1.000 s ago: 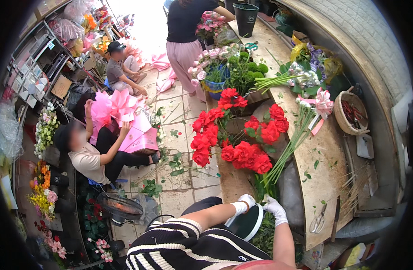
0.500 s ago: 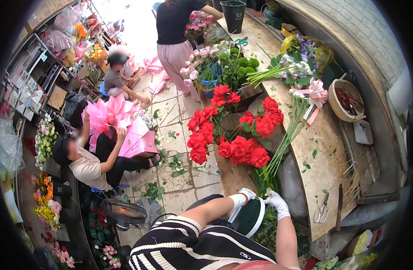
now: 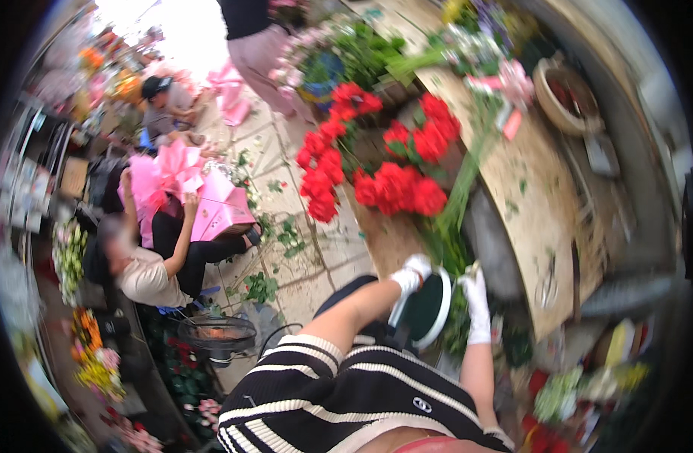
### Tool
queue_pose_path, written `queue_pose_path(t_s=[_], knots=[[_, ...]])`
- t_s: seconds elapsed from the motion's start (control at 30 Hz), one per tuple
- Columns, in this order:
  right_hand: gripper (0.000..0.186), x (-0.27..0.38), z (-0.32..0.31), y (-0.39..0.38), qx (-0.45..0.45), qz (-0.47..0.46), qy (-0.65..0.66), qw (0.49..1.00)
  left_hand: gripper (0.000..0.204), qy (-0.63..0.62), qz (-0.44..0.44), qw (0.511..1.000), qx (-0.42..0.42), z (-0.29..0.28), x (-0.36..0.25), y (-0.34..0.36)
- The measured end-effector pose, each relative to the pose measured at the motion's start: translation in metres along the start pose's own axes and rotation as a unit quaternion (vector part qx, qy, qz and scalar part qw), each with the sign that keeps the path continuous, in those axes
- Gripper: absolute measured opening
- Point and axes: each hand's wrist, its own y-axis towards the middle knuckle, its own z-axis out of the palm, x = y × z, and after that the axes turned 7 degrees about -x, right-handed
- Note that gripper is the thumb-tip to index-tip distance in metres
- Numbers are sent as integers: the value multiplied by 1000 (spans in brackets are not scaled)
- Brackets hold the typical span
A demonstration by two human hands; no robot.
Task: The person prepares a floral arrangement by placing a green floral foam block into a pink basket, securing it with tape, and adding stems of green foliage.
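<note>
My left hand (image 3: 416, 268), in a white glove, has its fingers curled at the top of a dark green round object (image 3: 423, 313) with a white rim; what they grip is hidden. My right hand (image 3: 473, 283), also gloved, is closed beside long green stems (image 3: 461, 230); what is in it is blurred. Above both hands, clusters of red roses (image 3: 395, 185) stand along the wooden bench (image 3: 539, 241), with green leafy stems hanging down between my hands. Scissors (image 3: 546, 283) lie on the bench's right part.
A seated person (image 3: 146, 279) at the left handles pink wrapping (image 3: 173, 174). Another person (image 3: 165, 106) crouches behind; a standing person (image 3: 259, 68) is at the top. A fan (image 3: 214, 332) stands on the littered floor. A basket (image 3: 565, 98) and flower bundles line the right.
The view has swung and is blurred: roses and bench now appear higher in it. My hands appear higher too, still by the white rim and stems. The seated person still handles pink wrapping.
</note>
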Motion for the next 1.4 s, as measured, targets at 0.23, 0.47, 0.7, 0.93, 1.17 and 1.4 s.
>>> queue_pose_path(t_s=[0.23,0.47,0.7,0.93,1.17,1.4], knots=[[27,-39,-56,-108,-81,3,54,995,34,-543,-317,777,-24,-74,-38,-25],[21,-25,-68,-172,-154,-49,81,983,70,-655,-350,657,-132,-80,-28,-56],[28,-40,-54,-189,-140,39,424,894,29,-572,-313,757,-33,-103,-45,-179],[31,-71,-10,-181,-112,83,555,820,28,-529,-177,793,247,-105,-91,-188],[24,-61,0,-196,-70,85,237,965,11,-436,-162,861,206,-74,-62,-187],[29,-87,-18,-201,-79,92,146,982,8,-325,-86,935,116,-79,-67,-212]])
